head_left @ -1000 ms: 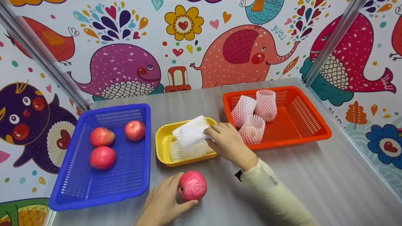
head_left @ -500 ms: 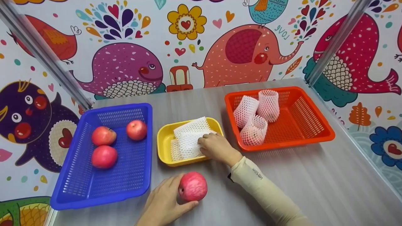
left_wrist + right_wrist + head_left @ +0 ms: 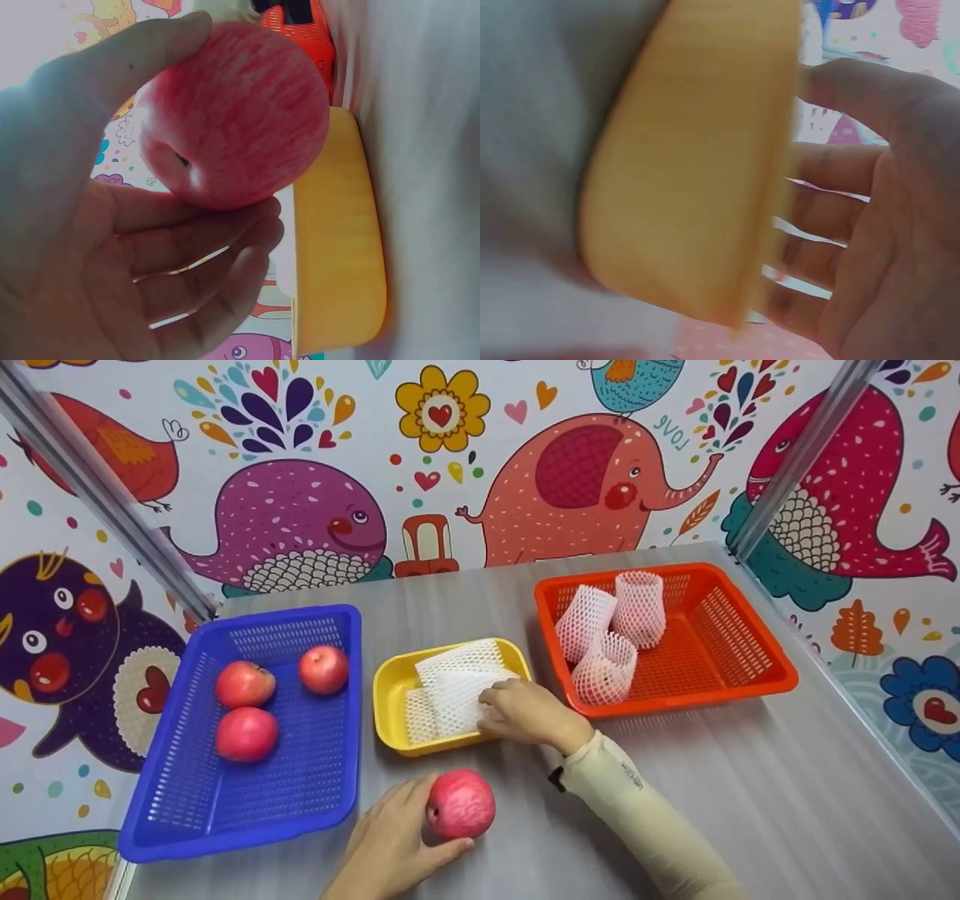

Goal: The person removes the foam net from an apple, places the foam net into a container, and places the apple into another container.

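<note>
My left hand [image 3: 397, 836] grips a red apple [image 3: 461, 804] low over the front of the table, its thumb and fingers around one side. In the left wrist view the stem hollow of the apple [image 3: 240, 116] faces the camera. My right hand [image 3: 529, 711] reaches over the right side of a yellow basket [image 3: 390, 712], fingers bent down onto white foam net sleeves [image 3: 457, 697] lying flat and overlapping. From the right wrist, the basket wall [image 3: 690, 165] hides the fingertips; I cannot tell whether they pinch a sleeve.
At left stands a blue basket [image 3: 300, 780] with three red apples [image 3: 247, 734]. On the right is a red basket [image 3: 697, 652] containing three net-wrapped apples [image 3: 604, 675]. Patterned wall panels [image 3: 465, 480] and metal posts enclose the grey table [image 3: 750, 780].
My right hand has lowered into the yellow basket, and the net sleeve it lifted earlier lies flat again. My left hand has kept its grip on the apple.
</note>
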The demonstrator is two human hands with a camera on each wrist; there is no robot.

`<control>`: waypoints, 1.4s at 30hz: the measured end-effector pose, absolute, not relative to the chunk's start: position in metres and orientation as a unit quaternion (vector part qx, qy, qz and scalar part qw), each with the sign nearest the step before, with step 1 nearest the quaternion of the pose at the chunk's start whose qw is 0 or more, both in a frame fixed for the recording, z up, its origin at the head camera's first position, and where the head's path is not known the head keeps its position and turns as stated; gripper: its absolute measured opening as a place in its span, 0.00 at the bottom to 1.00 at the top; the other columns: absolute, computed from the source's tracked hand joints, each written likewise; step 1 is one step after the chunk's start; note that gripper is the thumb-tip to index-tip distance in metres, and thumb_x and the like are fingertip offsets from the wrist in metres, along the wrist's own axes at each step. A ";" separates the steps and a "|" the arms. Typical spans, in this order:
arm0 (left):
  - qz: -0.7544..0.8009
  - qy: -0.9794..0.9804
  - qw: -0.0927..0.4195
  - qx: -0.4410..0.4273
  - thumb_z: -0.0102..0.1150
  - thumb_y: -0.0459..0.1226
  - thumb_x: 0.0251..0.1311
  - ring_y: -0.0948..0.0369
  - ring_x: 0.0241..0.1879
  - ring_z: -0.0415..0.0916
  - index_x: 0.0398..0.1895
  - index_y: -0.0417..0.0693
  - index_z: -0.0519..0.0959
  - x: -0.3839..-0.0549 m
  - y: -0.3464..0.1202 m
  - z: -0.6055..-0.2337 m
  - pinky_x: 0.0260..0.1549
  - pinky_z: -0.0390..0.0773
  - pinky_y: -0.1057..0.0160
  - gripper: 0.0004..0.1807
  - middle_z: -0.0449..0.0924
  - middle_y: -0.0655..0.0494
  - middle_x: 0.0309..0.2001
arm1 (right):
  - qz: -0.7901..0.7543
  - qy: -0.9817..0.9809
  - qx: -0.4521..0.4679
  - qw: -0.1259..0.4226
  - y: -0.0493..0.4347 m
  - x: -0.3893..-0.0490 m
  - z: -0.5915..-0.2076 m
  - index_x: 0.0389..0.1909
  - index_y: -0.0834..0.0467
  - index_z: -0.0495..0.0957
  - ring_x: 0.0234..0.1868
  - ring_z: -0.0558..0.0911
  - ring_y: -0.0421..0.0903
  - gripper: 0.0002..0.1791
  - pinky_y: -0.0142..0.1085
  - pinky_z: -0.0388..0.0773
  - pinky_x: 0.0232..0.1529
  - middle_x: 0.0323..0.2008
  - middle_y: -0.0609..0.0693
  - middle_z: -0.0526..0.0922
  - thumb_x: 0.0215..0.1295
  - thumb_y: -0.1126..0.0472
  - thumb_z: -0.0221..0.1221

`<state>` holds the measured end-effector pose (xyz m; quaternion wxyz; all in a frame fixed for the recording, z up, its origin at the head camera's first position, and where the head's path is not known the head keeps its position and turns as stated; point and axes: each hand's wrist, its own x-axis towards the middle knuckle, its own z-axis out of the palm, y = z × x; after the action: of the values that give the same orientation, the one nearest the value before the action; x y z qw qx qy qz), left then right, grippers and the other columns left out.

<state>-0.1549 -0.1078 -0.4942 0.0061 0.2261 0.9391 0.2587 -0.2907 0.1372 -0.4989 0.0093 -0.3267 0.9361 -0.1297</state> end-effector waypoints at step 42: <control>0.161 0.981 -0.004 0.103 0.58 0.74 0.49 0.39 0.53 0.75 0.65 0.39 0.70 -0.215 -0.205 -0.418 0.43 0.73 0.29 0.54 0.77 0.36 0.55 | -0.154 0.921 -0.331 -0.139 0.217 -0.186 -0.478 0.47 0.54 0.82 0.43 0.81 0.46 0.19 0.43 0.79 0.43 0.42 0.47 0.81 0.57 0.52 0.72</control>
<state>-0.2154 -0.2048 -0.4178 -0.0039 0.1035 0.9815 0.1613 -0.1864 0.2172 -0.4783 -0.1386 -0.3311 0.9206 -0.1536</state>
